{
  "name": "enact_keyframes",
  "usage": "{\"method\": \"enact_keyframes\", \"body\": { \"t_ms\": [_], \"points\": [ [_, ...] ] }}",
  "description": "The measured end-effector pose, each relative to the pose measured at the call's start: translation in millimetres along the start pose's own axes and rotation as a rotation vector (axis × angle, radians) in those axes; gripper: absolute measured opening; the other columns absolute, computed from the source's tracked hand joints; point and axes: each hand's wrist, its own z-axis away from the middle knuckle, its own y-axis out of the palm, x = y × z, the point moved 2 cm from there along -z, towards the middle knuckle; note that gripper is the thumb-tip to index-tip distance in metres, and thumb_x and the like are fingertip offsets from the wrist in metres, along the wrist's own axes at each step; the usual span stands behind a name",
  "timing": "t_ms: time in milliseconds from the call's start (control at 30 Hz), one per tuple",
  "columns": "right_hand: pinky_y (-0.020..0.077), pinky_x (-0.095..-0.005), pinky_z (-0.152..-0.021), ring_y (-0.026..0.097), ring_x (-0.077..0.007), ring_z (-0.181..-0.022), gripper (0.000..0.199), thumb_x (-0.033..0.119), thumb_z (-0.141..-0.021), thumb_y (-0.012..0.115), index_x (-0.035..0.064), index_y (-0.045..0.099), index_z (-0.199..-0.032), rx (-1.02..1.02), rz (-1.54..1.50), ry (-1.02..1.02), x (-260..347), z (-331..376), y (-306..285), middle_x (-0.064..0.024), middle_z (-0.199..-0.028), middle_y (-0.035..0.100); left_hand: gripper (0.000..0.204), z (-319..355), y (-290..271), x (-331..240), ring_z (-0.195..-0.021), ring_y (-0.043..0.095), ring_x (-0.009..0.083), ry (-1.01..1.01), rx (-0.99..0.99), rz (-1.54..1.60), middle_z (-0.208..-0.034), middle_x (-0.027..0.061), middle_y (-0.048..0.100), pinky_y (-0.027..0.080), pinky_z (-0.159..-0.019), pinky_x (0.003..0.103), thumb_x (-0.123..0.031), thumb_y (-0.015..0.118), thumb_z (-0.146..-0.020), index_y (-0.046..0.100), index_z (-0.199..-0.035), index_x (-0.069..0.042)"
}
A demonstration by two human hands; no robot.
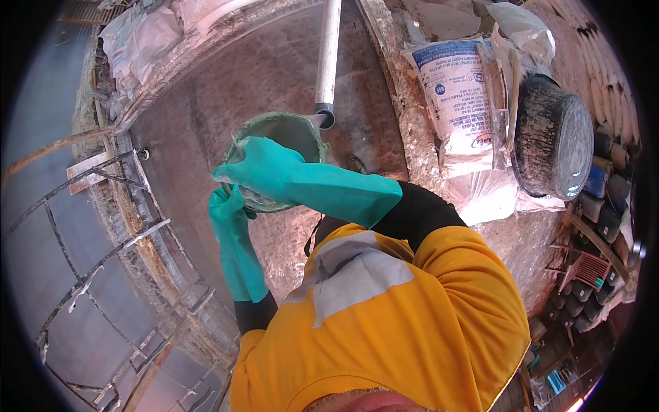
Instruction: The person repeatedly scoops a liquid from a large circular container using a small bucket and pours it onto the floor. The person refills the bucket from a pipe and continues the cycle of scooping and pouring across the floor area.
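Observation:
A round grey-green bucket (311,141) is in front of me, its mouth facing up, with its inside partly covered by my right forearm. My right hand (259,163), in a long teal rubber glove, reaches across the bucket, and its fingers are closed at the left rim. Just below it, my left hand (228,206), in the same kind of glove, is closed on the bucket's near left edge. Something pale and wet-looking shows between the gloves; I cannot make out what it is. A white pipe (329,65) with a dark end comes down at the bucket's far right rim.
Right of the wet floor (199,117) run a low ledge, a printed white sack (456,96) and a large black tub (555,137) on its side. A rusty metal frame (86,278) stands left. White sacks (147,41) lie at the far left, and a red basket (585,268) far right.

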Motion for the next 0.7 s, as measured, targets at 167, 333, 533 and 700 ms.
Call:
{"method": "enact_keyframes", "body": {
  "t_ms": [167,333,533,700],
  "points": [
    [0.0518,-0.0351,-0.072,0.066,-0.0191,-0.075,0.044,0.043,-0.086,0.072,0.0017,0.061,-0.097,-0.003,0.000,-0.006,2.3,3.4,-1.5,-0.0101,-0.082,0.067,0.027,5.5,12.1,-8.9,-0.049,0.060,0.0165,0.024,-0.115,-0.082,-0.074,0.0088,0.068,0.046,-0.038,0.029,-0.024,0.075,-0.086,0.058,-0.087,-0.003],
    [0.0515,-0.0366,-0.077,0.067,-0.0220,-0.080,0.047,0.044,-0.086,0.072,0.0005,0.062,-0.100,-0.033,0.037,-0.027,5.9,5.9,-2.6,-0.0125,-0.087,0.068,0.027,4.4,15.2,-15.5,-0.049,0.060,0.0152,0.027,-0.133,-0.133,-0.074,0.0081,0.067,0.046,-0.038,0.028,-0.025,0.075,-0.087,0.059,-0.088,-0.003],
    [0.0514,-0.0369,-0.079,0.067,-0.0232,-0.083,0.048,0.045,-0.085,0.072,0.0000,0.062,-0.101,-0.021,-0.008,-0.042,6.3,9.1,-5.3,-0.0132,-0.089,0.069,0.025,7.0,24.6,-28.6,-0.051,0.061,0.0144,0.025,-0.156,-0.169,-0.074,0.0076,0.067,0.046,-0.039,0.027,-0.024,0.074,-0.089,0.060,-0.090,-0.003],
    [0.0513,-0.0367,-0.080,0.067,-0.0231,-0.084,0.048,0.044,-0.086,0.071,-0.0004,0.062,-0.103,-0.019,-0.007,-0.052,11.9,17.1,-10.0,-0.0137,-0.091,0.069,0.026,7.2,31.5,-35.3,-0.051,0.060,0.0141,0.047,-0.138,-0.169,-0.074,0.0073,0.067,0.045,-0.040,0.026,-0.024,0.074,-0.089,0.060,-0.092,-0.002]
  ]
}}
